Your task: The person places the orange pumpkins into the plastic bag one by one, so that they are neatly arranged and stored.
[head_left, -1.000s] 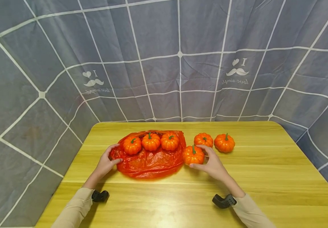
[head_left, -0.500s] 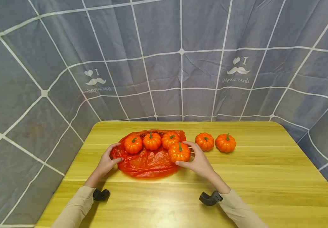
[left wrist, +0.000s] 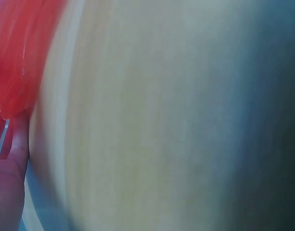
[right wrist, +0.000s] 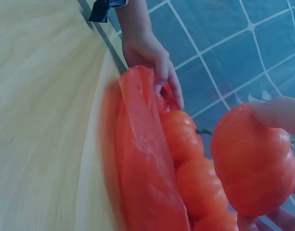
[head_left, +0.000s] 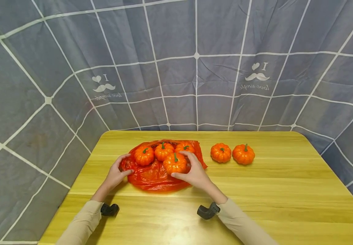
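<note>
A crinkled red plastic bag point(head_left: 147, 177) lies on the table's left half. Three small orange pumpkins point(head_left: 144, 157) with green stems sit in a row on it toward the back. My left hand point(head_left: 114, 174) grips the bag's left end between thumb and fingers; in the left wrist view the fingers point(left wrist: 18, 139) meet the red plastic point(left wrist: 22, 57). My right hand point(head_left: 196, 174) holds another pumpkin point(head_left: 174, 166) by its right side, stem up, over the bag in front of the row. In the right wrist view this pumpkin point(right wrist: 253, 163) shows large between thumb and fingers.
Two more pumpkins point(head_left: 220, 153) stand side by side on the wooden table point(head_left: 286, 190), right of the bag. A grey curtain point(head_left: 219, 85) with white lines hangs behind the table and along both sides. A black wrist camera point(head_left: 208, 211) is on each wrist.
My right hand has carried its pumpkin leftward, from beside the bag's right edge to over the bag. My left hand keeps its hold on the bag's left end.
</note>
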The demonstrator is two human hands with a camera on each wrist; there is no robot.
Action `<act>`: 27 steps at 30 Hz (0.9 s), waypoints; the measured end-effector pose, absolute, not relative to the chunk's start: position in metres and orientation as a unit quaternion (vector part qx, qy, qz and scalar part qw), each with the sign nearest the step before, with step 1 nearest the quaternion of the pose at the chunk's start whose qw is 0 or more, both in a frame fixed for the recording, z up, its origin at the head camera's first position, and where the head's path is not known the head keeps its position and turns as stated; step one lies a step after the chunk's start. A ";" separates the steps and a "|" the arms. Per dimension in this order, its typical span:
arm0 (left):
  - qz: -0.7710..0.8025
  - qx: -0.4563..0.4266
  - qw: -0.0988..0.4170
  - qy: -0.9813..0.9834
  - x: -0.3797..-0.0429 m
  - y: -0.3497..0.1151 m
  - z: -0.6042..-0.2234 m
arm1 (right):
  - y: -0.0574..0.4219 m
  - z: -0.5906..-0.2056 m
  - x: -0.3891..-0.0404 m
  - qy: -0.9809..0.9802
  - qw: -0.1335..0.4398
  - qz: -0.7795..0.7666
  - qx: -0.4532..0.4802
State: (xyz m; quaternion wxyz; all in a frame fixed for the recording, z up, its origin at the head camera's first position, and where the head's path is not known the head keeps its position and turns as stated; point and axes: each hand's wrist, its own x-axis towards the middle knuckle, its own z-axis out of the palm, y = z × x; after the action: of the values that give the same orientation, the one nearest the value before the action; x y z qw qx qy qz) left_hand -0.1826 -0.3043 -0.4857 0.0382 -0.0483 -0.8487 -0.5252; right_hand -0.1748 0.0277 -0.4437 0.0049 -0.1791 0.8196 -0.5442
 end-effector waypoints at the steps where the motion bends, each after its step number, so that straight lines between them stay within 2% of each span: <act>1: -0.525 -0.049 0.039 -0.849 -0.182 -0.304 -0.486 | 0.024 -0.445 -0.176 0.819 0.005 -0.544 -0.182; 17: -0.520 -0.050 0.047 -0.851 -0.182 -0.304 -0.488 | -0.025 -0.454 -0.181 0.823 0.037 -0.527 -0.209; 27: -0.533 -0.054 0.043 -0.843 -0.182 -0.305 -0.488 | -0.043 -0.460 -0.183 0.827 0.037 -0.516 -0.221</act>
State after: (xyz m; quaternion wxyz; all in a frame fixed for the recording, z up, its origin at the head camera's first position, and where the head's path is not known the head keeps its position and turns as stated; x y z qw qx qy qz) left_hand -0.1822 -0.3045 -0.4885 0.0428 -0.0545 -0.8435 -0.5327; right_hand -0.1834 -0.0428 -0.4599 0.0368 -0.2209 0.8269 -0.5159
